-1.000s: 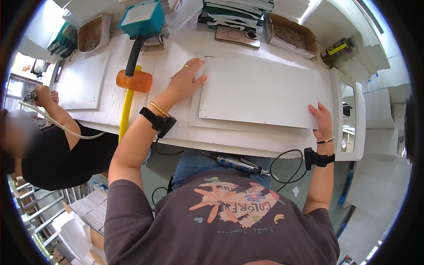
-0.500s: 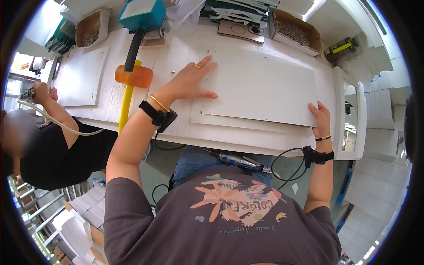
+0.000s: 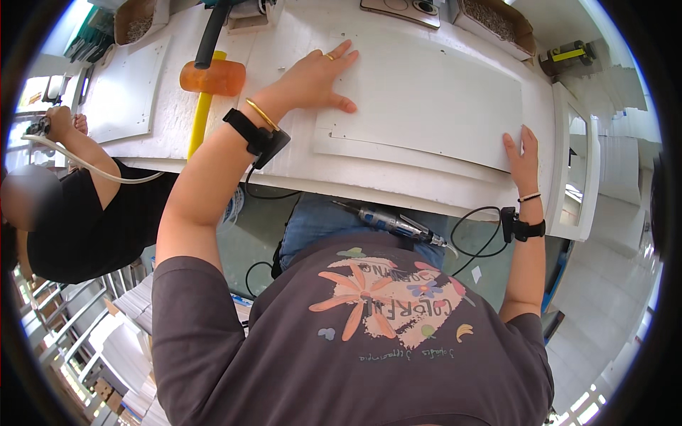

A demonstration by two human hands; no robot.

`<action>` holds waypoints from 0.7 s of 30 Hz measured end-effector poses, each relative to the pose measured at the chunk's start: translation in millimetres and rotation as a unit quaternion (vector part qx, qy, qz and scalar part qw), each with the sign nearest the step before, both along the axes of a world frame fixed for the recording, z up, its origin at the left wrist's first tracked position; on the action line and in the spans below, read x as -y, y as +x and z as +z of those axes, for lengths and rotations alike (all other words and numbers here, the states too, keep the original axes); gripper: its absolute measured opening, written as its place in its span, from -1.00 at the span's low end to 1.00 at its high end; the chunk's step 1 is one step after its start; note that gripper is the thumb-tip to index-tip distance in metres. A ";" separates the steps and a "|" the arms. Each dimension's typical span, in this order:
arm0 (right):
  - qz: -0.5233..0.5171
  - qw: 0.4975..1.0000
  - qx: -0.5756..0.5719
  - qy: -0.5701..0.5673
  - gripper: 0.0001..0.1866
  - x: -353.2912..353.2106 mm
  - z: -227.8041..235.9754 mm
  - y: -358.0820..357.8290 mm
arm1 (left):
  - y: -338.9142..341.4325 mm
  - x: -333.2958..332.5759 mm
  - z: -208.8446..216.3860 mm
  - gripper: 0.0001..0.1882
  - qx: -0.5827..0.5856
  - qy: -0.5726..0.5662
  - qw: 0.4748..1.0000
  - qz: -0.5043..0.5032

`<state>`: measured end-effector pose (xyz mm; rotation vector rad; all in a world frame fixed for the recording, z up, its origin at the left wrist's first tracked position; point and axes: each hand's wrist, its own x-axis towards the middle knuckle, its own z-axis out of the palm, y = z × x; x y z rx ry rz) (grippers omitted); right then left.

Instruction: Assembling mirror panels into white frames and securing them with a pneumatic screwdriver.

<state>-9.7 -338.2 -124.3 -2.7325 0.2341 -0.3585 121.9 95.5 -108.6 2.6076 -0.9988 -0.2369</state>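
A flat white panel (image 3: 433, 99) with small holes near its edges lies on the white worktable, overlapping another white board (image 3: 325, 144) beneath it. My left hand (image 3: 309, 79) is open, fingers spread, resting at the panel's left end; a ring and a gold bangle are on it. At the panel's right end, my right hand (image 3: 524, 157) is open with fingers stretched upward, by the near right corner. Neither hand grips a tool. A grey and blue power screwdriver (image 3: 398, 223) lies across my lap.
Left of my left arm lies an orange-headed mallet (image 3: 213, 78) with a yellow handle, under a black handle (image 3: 213, 35). Boxes of small fasteners (image 3: 486, 21) and a phone (image 3: 405, 10) stand behind. A white framed piece (image 3: 572, 167) is at right. Another person (image 3: 92, 213) works at left.
The whole view has shifted, so the table appears higher in the picture. My right fingers have straightened at the panel's right end. My left hand stays spread at its left end.
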 end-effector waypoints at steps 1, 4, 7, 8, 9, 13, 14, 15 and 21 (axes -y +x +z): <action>0.034 0.995 0.019 -0.093 -0.33 6.0 -7.8 -1.9 | 0.2 3.2 0.9 -0.01 0.000 -0.002 1.000 -0.006; 0.046 0.980 0.025 -0.194 -0.35 9.8 -27.9 -7.9 | 2.2 15.3 3.0 -0.03 -0.004 -0.004 1.000 -0.026; 0.018 0.965 -0.060 -0.256 -0.40 -19.9 -22.9 0.0 | 5.3 5.2 -2.1 -0.04 0.017 0.043 0.999 -0.008; 0.022 0.971 -0.052 -0.233 -0.38 -26.9 -22.2 0.1 | 6.9 -1.9 -9.1 -0.03 0.054 0.048 0.997 -0.019; 0.039 0.968 -0.075 -0.238 -0.35 -32.9 -19.6 -2.4 | 6.1 0.5 -7.3 -0.03 0.055 0.038 0.997 -0.041; 0.108 0.966 -0.116 -0.205 -0.23 -38.2 -0.4 -26.9 | 3.6 8.6 5.3 -0.01 -0.009 0.032 0.999 -0.007; 0.094 0.968 -0.131 -0.194 -0.20 -37.1 0.3 -27.9 | 4.7 11.1 5.5 0.00 -0.010 0.031 0.999 -0.001; 0.088 0.968 -0.131 -0.194 -0.20 -36.1 0.0 -29.2 | 4.9 12.4 6.2 0.00 -0.009 0.030 0.999 -0.007; 0.059 0.957 -0.184 -0.217 -0.20 -46.7 18.6 -23.8 | 8.4 10.7 5.6 0.00 -0.003 0.025 1.000 -0.013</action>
